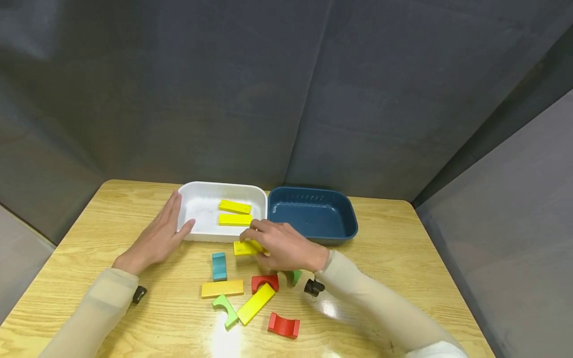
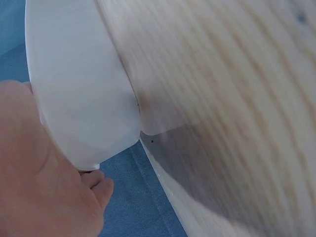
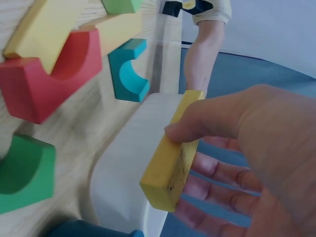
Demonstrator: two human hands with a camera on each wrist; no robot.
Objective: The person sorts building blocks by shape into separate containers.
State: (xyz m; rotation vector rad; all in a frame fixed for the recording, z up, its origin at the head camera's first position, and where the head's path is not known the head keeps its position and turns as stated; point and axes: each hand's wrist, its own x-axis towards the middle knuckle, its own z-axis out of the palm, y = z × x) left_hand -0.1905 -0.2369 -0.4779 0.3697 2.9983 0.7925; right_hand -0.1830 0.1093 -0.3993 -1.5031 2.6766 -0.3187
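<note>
"Where are you holding that yellow rectangular block [image 1: 243,248]?"

"Your right hand [image 1: 286,246] is pinching it by the white tray's [image 1: 197,209] near wall, towards its right end; your left hand [image 1: 154,241] is resting straight fingers against its left side, thumb spread."

"What could be tripping you up?"

"That wall is standing in your way: carrying too low may be knocking the block askew. Two yellow blocks [image 1: 235,207] [image 1: 235,220] are lying inside, so dropping carelessly could be jostling them. A navy tray [image 1: 313,218] is sitting right of it, a teal arch block [image 1: 219,266] in front."
</note>
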